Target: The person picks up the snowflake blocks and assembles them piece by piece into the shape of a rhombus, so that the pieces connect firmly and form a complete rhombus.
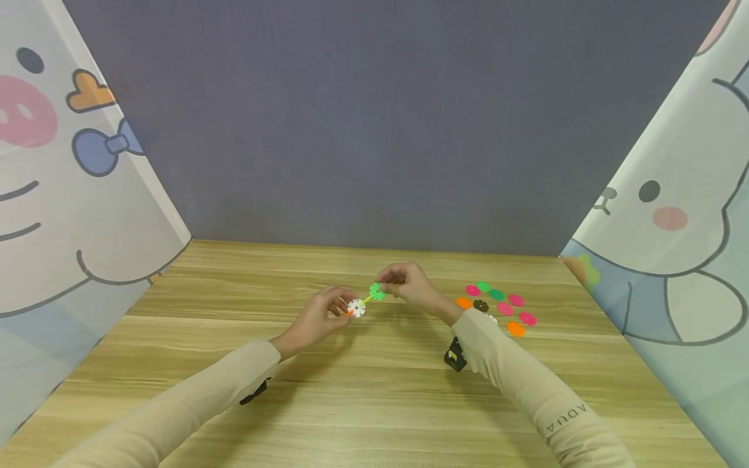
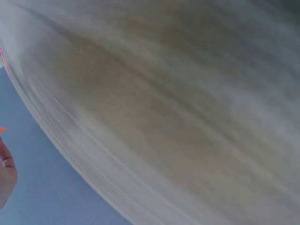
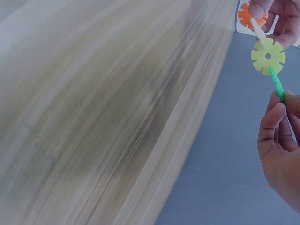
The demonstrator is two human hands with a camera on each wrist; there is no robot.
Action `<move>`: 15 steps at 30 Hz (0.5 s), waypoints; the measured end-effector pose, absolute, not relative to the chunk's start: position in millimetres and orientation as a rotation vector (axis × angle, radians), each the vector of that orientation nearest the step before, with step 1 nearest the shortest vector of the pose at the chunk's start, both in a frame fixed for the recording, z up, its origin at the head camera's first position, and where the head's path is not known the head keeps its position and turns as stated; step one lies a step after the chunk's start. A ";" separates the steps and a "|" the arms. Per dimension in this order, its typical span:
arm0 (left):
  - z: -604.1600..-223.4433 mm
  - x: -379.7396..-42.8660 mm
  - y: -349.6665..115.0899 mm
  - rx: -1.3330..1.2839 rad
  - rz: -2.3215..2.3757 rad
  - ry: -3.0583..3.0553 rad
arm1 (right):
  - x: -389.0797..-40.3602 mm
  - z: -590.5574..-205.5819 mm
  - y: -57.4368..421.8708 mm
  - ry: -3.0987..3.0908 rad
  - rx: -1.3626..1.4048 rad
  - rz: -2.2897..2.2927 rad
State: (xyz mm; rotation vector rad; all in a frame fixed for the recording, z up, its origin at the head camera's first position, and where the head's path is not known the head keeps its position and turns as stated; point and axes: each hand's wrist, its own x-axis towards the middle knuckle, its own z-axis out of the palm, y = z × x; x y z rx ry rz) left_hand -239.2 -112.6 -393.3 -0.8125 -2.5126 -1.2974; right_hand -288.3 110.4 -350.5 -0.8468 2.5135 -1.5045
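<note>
Several notched plastic discs are slotted edge to edge into a short chain between my hands. In the right wrist view it runs from an orange disc [image 3: 244, 18] through a white disc [image 3: 257, 31] and a yellow disc [image 3: 262, 62] to a green disc [image 3: 276, 84]. My left hand [image 1: 318, 320] pinches the orange end between thumb and fingers. The green end is pinched by my right hand [image 1: 414, 287], off to the right. Both hands hold the chain above the wooden table [image 1: 374, 403]. Only part of the left hand [image 2: 7, 176] shows in the left wrist view.
Loose discs lie on the table to the right, among them a pink disc [image 1: 528, 318], an orange disc [image 1: 515, 329] and a dark disc [image 1: 480, 305]. A grey panel [image 1: 363, 130] stands behind the table. Cartoon-printed sheets [image 1: 667, 260] flank both sides.
</note>
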 end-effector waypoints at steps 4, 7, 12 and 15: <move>-393.7 -240.4 -111.9 -0.788 -1.366 -2.512 | -288.2 -350.6 110.1 2.500 -0.838 -1.517; -393.6 -241.5 -110.7 -0.752 -1.408 -2.520 | -288.2 -350.7 109.4 2.499 -0.831 -1.525; -392.7 -242.5 -106.6 -0.655 -1.499 -2.536 | -287.7 -351.8 107.7 2.500 -0.825 -1.533; -392.6 -241.7 -104.4 -0.614 -1.520 -2.536 | -286.2 -351.8 106.3 2.484 -0.818 -1.557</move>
